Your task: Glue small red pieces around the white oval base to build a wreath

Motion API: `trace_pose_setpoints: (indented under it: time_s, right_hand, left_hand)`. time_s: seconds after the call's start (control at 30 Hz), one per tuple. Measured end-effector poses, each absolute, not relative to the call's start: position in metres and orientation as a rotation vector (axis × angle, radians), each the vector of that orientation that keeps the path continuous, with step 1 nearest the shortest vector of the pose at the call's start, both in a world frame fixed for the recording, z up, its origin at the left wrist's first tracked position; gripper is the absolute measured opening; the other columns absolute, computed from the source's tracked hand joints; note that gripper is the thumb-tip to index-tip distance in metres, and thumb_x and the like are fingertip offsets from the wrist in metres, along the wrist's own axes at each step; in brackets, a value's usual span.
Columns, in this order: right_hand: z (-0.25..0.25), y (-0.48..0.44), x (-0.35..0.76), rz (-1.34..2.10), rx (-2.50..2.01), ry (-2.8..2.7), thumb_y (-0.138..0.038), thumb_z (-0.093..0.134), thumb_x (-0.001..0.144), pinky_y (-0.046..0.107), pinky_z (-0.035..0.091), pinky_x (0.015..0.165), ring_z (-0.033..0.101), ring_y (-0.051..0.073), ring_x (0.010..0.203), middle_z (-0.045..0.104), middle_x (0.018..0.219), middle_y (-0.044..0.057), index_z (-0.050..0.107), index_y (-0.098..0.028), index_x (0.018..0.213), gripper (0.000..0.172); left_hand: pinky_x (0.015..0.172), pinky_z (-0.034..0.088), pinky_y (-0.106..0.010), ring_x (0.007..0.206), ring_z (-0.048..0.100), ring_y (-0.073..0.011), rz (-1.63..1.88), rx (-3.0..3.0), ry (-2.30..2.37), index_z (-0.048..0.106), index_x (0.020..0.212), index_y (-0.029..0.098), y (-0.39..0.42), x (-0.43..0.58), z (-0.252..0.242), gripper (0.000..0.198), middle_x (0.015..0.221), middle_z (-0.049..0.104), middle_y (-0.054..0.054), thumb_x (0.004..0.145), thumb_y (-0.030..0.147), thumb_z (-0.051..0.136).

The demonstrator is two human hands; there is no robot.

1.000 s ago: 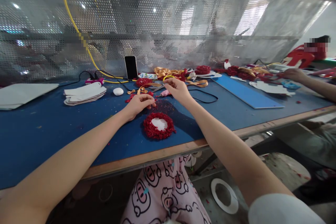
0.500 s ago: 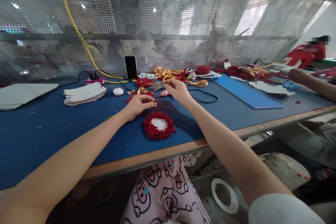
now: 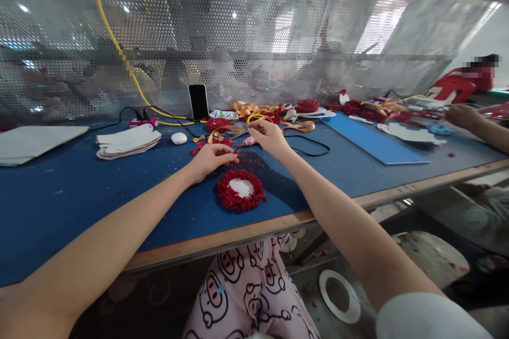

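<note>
Just beyond the round red ruffled piece with a white centre (image 3: 223,195), my left hand (image 3: 209,161) is closed in a pinch. A tiny red scrap (image 3: 237,153) shows at its fingertips. My right hand (image 3: 270,137) hovers a little farther and to the right, thumb and finger pressed together; whatever they hold is too small to make out. Below its fingers lies a pink tool (image 3: 249,141), partly hidden. Scissors (image 3: 239,133) lie behind, beside a yellow loop (image 3: 254,116) whose link to them is unclear.
Gold ribbon (image 3: 304,126) and red trimmings lie at the back. A phone (image 3: 198,102) leans upright near the perforated screen (image 3: 222,21). Stacked white cutouts (image 3: 129,142) sit left, a blue board (image 3: 374,140) right. Another person's hand (image 3: 463,115) is at far right.
My hands have barely moved; the left fingertips have shifted very slightly. At far right, the other person's hand has moved and now shows more of its fingers.
</note>
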State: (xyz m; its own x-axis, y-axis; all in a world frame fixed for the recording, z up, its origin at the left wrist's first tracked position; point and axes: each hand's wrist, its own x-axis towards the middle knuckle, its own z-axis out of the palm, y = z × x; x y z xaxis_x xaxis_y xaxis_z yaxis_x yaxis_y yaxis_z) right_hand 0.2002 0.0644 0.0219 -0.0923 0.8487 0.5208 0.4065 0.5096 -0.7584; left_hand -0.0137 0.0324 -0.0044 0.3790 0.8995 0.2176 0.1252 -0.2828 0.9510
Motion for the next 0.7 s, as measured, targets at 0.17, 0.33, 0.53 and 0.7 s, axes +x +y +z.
trace_pose_setpoints:
  time_s: [0.17, 0.33, 0.53, 0.7]
  right_hand:
    - [0.0226, 0.0627, 0.1993, 0.562, -1.070, -1.692, -0.024, 0.061, 0.081, 0.028, 0.052, 0.065, 0.065, 0.014, 0.063, 0.071, 0.073, 0.001, 0.070, -0.017, 0.094, 0.018]
    - [0.0243, 0.0599, 0.1980, 0.540, -1.073, -1.692, -0.023, 0.060, 0.081, 0.028, 0.052, 0.065, 0.064, 0.014, 0.063, 0.071, 0.073, 0.001, 0.070, -0.017, 0.094, 0.017]
    - [0.0245, 0.0600, 0.1975, 0.552, -1.083, -1.696, -0.022, 0.060, 0.082, 0.028, 0.051, 0.064, 0.064, 0.013, 0.062, 0.069, 0.070, 0.000, 0.070, -0.016, 0.094, 0.017]
    - [0.0226, 0.0618, 0.1980, 0.548, -1.067, -1.698, -0.023, 0.060, 0.081, 0.026, 0.051, 0.062, 0.063, 0.013, 0.060, 0.068, 0.068, -0.001, 0.070, -0.017, 0.093, 0.016]
  left_hand:
    - [0.076, 0.049, -0.033, 0.077, 0.069, -0.0190, 0.999, 1.675, 0.915, 0.071, 0.081, 0.015, 0.0348, -0.0150, -0.0073, 0.030, 0.084, 0.077, -0.009, 0.067, 0.040, 0.081]
    - [0.077, 0.050, -0.033, 0.077, 0.070, -0.0191, 1.000, 1.675, 0.908, 0.070, 0.078, 0.015, 0.0345, -0.0156, -0.0078, 0.030, 0.082, 0.077, -0.009, 0.067, 0.040, 0.082]
    - [0.077, 0.050, -0.033, 0.076, 0.069, -0.0185, 1.004, 1.665, 0.911, 0.070, 0.078, 0.015, 0.0347, -0.0160, -0.0085, 0.034, 0.083, 0.077, -0.008, 0.065, 0.043, 0.084]
    - [0.080, 0.050, -0.034, 0.080, 0.069, -0.0196, 0.997, 1.669, 0.922, 0.072, 0.081, 0.016, 0.0335, -0.0155, -0.0079, 0.036, 0.086, 0.077, -0.009, 0.065, 0.045, 0.085]
